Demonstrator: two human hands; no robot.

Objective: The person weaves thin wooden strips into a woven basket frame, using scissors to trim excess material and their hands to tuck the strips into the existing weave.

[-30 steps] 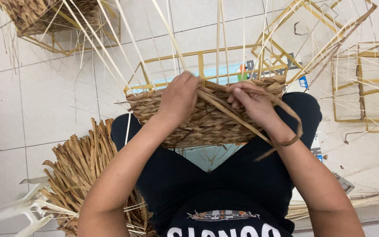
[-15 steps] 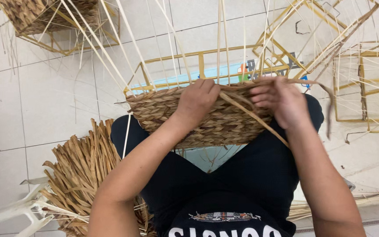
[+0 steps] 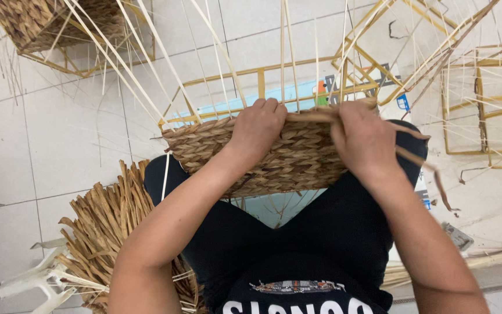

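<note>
A half-woven straw basket [image 3: 297, 157] on a yellow metal frame rests on my knees, with thin pale canes rising from its rim. My left hand [image 3: 258, 131] grips the basket's top edge near the middle. My right hand [image 3: 364, 139] is closed on a twisted straw strand [image 3: 413, 160] at the rim's right end. The strand's loose tail trails down to the right over my knee.
A bundle of dried straw [image 3: 111, 227] lies on the tiled floor at my left. A woven basket [image 3: 47, 26] sits at the far left, empty yellow wire frames [image 3: 483, 99] at the right. A white plastic stool leg [image 3: 36, 279] shows at lower left.
Both hands have shifted right along the rim. The right hand has pulled the straw strand tight, so the loop that hung over my right knee is gone.
</note>
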